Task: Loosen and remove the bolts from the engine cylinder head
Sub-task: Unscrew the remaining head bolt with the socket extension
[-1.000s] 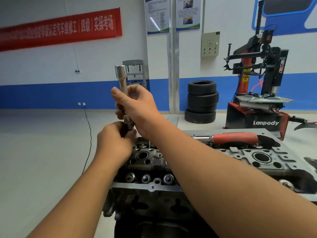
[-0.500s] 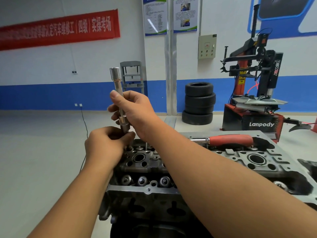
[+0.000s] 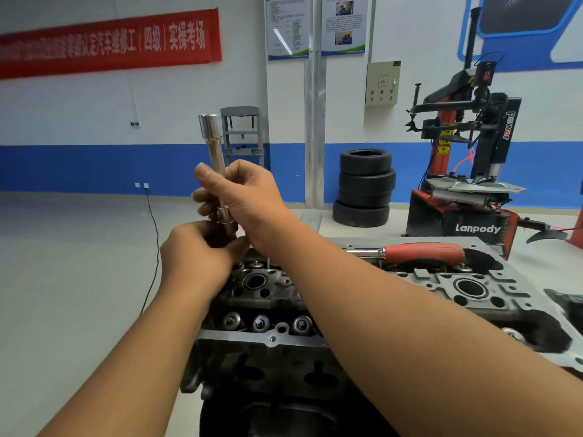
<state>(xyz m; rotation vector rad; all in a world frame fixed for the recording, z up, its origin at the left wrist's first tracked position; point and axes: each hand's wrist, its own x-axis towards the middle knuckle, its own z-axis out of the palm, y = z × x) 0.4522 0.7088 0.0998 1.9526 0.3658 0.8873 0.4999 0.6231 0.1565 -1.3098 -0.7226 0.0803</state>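
- Right hand: fingers curled round the shaft of a long socket extension, held nearly upright above the far left end of the cylinder head.
- Left hand: fingers closed round the dark lower end of the tool, just above the head; whether a bolt sits in that grasp cannot be told.
- Progress, judged: removal is under way; how many bolts are out is not visible.
- Ratchet wrench, red-handled: lies idle on the far edge of the head, right of the hands.
- Room: pale workshop floor, blue-banded wall, red banner, stacked tyres, tyre changer far right.
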